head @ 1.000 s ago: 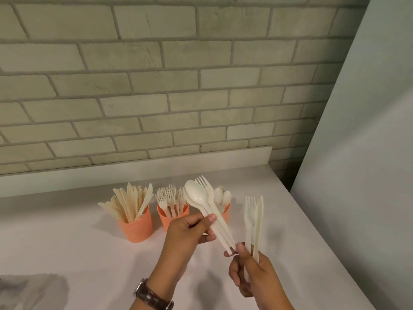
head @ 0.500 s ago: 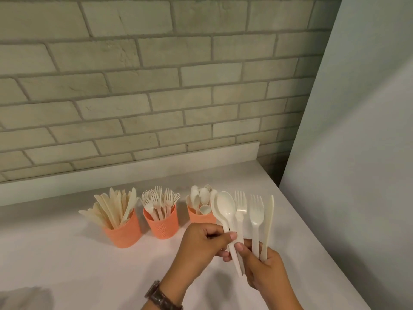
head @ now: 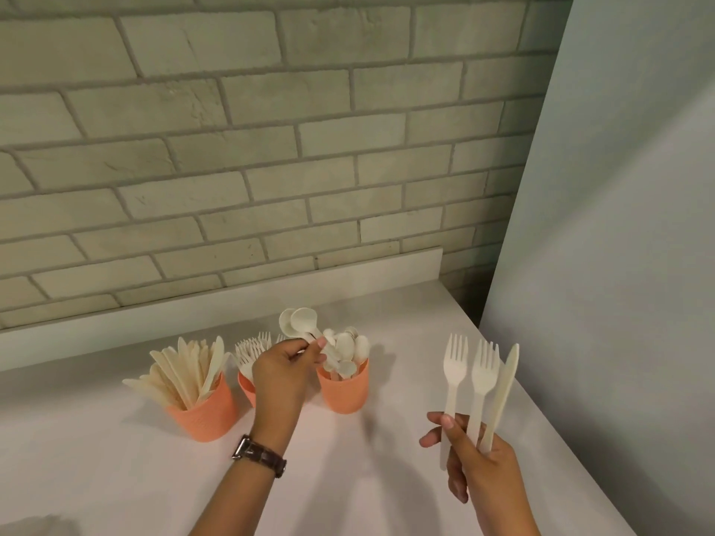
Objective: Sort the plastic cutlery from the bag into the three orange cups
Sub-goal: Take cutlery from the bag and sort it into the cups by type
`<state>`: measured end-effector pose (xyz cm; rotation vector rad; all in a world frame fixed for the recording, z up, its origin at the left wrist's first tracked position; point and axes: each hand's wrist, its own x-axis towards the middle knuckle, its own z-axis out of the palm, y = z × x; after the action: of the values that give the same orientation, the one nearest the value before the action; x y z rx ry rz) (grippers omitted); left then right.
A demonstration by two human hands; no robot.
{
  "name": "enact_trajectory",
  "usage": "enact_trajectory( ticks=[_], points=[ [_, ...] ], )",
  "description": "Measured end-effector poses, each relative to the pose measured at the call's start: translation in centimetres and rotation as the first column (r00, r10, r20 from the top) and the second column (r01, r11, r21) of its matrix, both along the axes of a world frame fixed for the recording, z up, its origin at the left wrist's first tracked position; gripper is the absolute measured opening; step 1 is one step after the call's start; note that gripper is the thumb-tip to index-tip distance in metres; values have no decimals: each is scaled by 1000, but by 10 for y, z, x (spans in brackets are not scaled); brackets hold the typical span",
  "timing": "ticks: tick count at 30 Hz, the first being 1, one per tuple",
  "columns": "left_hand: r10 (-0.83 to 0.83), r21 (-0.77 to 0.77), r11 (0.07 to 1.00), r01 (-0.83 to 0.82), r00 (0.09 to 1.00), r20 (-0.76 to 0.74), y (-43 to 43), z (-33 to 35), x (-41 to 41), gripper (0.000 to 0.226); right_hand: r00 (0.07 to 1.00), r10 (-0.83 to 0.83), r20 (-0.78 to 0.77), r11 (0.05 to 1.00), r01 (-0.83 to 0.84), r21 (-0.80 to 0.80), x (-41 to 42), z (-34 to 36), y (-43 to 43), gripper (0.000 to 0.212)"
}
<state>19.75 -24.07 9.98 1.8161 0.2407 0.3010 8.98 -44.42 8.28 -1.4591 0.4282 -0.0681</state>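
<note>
Thumb and fingertips [head: 320,344] of the left hand [head: 280,375] pinch the handles of two white spoons [head: 298,322], bowls raised, right over the spoon cup [head: 343,388], the rightmost of three orange cups on the white counter [head: 116,466]. Half a second ago that hand was close against the right one, drawing the spoons out of a shared fan of cutlery; now the hands are well apart. The right hand [head: 478,464] holds what remains upright between thumb and curled fingers: two forks [head: 468,371] side by side and a knife [head: 503,388] at the outer edge, index finger loose. The left hand partly covers the middle cup [head: 245,388], where fork tines show above the knuckles. The left cup [head: 203,413] is packed with knives that lean outward. A dark-strapped watch [head: 259,454] sits on the left wrist. A grey brick wall [head: 232,148] runs behind the counter, with a plain pale panel [head: 619,226] at right. The bag's whereabouts cannot be told.
</note>
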Motion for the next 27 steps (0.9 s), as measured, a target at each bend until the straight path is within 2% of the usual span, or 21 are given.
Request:
enact_trajectory(
  ticks=[3,5,7,9,11,15,16,18,20,23,25,27],
  points=[
    [18,114,993,-27,996,82,-8,-16,8,23,1000,16,-14,1000,-16,-21,-1,-1,-1,20],
    [5,201,979,-29,993,115,-11,-26,11,34,999,33,-22,999,-34,-36,-2,-3,-2,21],
    [-28,299,954,0,996,89,-14,-37,10,49,998,48,-28,997,-50,-53,-2,-5,-3,21],
    [-24,416,909,15,1000,17,-16,-50,7,54,997,59,-39,996,-62,-65,-2,-7,-3,21],
    [-24,498,867,36,999,-29,-16,-63,8,48,996,65,-56,995,-69,-67,-2,-9,-3,21],
    [-51,596,799,84,996,-72,-15,-74,17,20,993,104,-64,992,-108,-69,0,-12,-1,21],
    [-63,578,810,97,995,-79,-15,-73,17,17,992,113,-60,991,-117,-61,0,-12,0,21],
    [-87,521,844,127,991,-100,-13,-65,10,24,991,129,-47,991,-130,-21,0,-11,2,20],
    [-65,451,889,81,997,-51,-10,-54,-2,28,990,134,-41,990,-132,38,1,-9,5,19],
    [-31,186,982,28,999,12,-13,-26,-32,16,986,165,-25,982,-162,98,3,-6,11,18],
    [-134,3,991,134,988,-71,-19,-7,-52,14,974,224,-20,969,-220,116,4,-3,17,19],
    [-283,-116,957,265,943,-176,-23,2,-67,9,952,304,-36,946,-298,125,4,-1,25,20]
  ],
)
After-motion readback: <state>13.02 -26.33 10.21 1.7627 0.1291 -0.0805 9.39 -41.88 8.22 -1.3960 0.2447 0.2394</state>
